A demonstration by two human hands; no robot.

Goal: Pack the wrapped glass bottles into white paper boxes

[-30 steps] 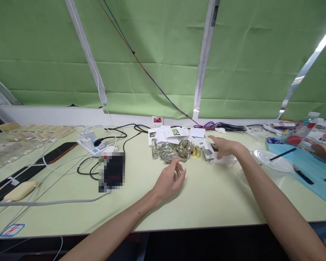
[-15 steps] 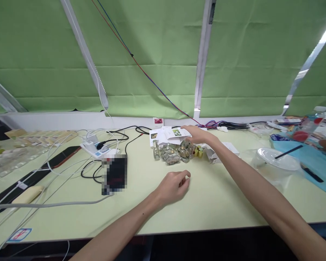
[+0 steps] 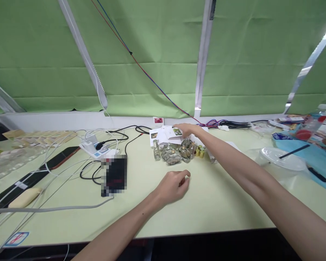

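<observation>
My left hand (image 3: pixel 174 185) rests on the pale green table (image 3: pixel 206 203) with its fingers curled loosely in; nothing shows between them. My right hand (image 3: pixel 186 129) reaches far across the table and lies on a small white card with a green picture (image 3: pixel 176 131), part of a pile of white cards (image 3: pixel 163 135) at the back edge. Just in front of that pile stands a cluster of small glass bottles (image 3: pixel 174 152) and a few gold caps (image 3: pixel 199 151). Whether the right fingers pinch the card is hidden.
A white power strip (image 3: pixel 95 146) with tangled black and white cables lies at left, beside a dark blurred device (image 3: pixel 113 175). A clear plastic lid (image 3: pixel 282 159) and a blue mat (image 3: pixel 315 161) sit at right. Green blinds hang behind the table.
My right hand moved left and farther back, from a white box to the card pile. My left hand drew back from the bottles and curled its fingers.
</observation>
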